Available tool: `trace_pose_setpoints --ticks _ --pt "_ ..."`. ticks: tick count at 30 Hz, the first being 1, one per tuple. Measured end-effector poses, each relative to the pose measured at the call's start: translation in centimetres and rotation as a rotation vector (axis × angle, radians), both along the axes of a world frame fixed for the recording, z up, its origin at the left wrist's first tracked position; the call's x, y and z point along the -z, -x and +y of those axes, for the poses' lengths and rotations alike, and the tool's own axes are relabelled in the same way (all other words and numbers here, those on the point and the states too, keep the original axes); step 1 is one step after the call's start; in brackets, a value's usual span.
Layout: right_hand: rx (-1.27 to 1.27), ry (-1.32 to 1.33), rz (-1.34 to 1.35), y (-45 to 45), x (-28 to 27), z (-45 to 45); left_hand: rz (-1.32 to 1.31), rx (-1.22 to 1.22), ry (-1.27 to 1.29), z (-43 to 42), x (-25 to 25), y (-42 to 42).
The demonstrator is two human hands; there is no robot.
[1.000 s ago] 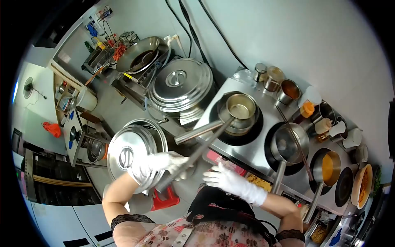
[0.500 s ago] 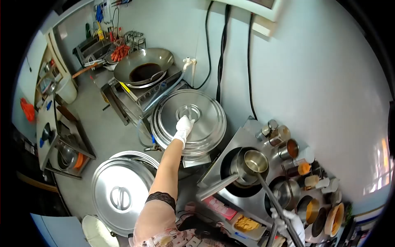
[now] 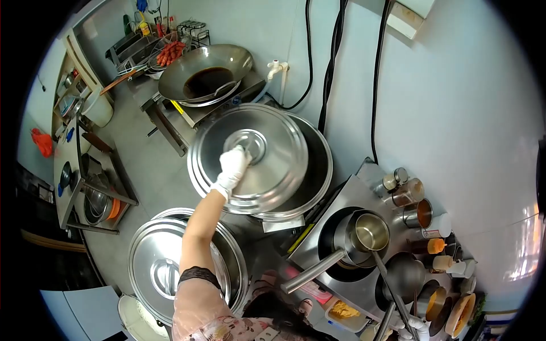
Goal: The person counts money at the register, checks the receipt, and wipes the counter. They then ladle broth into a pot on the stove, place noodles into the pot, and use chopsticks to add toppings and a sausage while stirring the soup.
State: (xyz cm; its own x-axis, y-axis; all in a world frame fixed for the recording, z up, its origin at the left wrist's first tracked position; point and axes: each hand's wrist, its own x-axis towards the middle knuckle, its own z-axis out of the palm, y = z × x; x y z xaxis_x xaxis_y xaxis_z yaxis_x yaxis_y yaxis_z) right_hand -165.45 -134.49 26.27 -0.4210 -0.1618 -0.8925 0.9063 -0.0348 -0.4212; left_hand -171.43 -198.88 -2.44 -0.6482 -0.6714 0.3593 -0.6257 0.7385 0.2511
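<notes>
Moved left, the round silver lid (image 3: 276, 170) partly uncovers a steel pot (image 3: 323, 162); the white-gloved left hand (image 3: 232, 166) pinches its handle (image 3: 251, 145); the white-gloved right hand (image 3: 415, 328) has indistinct fingers.

Bright, cool indoor light o'all. Wall (image 3: 472, 108) pale, evenly lit, w/ bright streaks nr rt edge. Lower-left lid (image 3: 149, 258) has strong white glare, detail washed out; held lid (image 3: 278, 165) softer sheen, sl. blurry rim. L hand (image 3: 232, 169) v. bright, little texture. Pot (image 3: 319, 170) interior in dk shadow; far L side dim. Fisheye: blk corners, lines bent nr edges; R hand (image 3: 418, 328) small, unclear at btm.
</notes>
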Motion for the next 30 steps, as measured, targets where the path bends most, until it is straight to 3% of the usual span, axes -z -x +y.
trace_pose_setpoints --ticks 4,7,12,14,15,16,17,18,19,20,22,24,26,28,30 --pt "0.001 0.035 0.019 0.2 0.6 1.2 -0.065 -0.025 0.056 -6.0 0.3 -0.5" --pt "0.032 0.077 0.046 -1.0 1.2 2.8 -0.096 -0.166 -0.162 -8.3 -0.3 0.1" --pt "0.070 0.110 0.111 -3.5 0.7 4.5 0.082 0.016 -0.440 -10.4 0.2 -0.2" --pt "-0.081 0.175 0.161 -4.4 -0.4 4.5 0.219 0.115 -0.421 -8.5 -0.4 -0.8" --pt "-0.045 0.168 0.083 -5.1 -0.7 5.1 0.142 0.122 -0.372 -5.8 -3.2 -1.3" --pt "0.011 0.162 0.007 -6.0 -0.6 6.0 0.274 0.215 -0.363 -3.1 -4.4 -1.7" --pt "-0.105 0.036 0.021 -6.6 0.0 7.1 0.244 0.235 -0.422 -0.6 -5.9 -1.4" --pt "-0.216 -0.095 0.018 -7.3 0.1 8.4 0.422 0.256 -0.548 4.3 -8.1 -1.4" --pt "-0.173 -0.072 0.069 -8.0 -1.0 8.3 0.405 0.264 -0.517 5.9 -7.7 -1.4" --pt "-0.144 -0.051 0.122 -8.3 -1.8 8.3 0.250 0.422 -0.774 6.3 -7.6 -1.9" --pt "-0.087 0.095 0.128 -9.3 -1.7 11.7 0.125 0.719 -1.079 19.5 -15.9 -4.7" --pt "-0.050 0.228 0.179 -11.1 -1.1 15.4 -0.079 1.078 -1.390 28.4 -20.2 -8.5" --pt "-0.020 0.311 0.220 -13.0 -1.2 19.5 -0.536 1.276 -1.404 37.9 -24.7 -10.8" --pt "0.022 0.361 0.310 -15.1 -1.9 23.7 -0.704 1.611 -1.427 47.3 -25.1 -12.1" --pt "0.105 0.347 0.378 -17.9 -1.7 28.6 -0.886 1.722 -1.499 57.7 -24.4 -13.0"
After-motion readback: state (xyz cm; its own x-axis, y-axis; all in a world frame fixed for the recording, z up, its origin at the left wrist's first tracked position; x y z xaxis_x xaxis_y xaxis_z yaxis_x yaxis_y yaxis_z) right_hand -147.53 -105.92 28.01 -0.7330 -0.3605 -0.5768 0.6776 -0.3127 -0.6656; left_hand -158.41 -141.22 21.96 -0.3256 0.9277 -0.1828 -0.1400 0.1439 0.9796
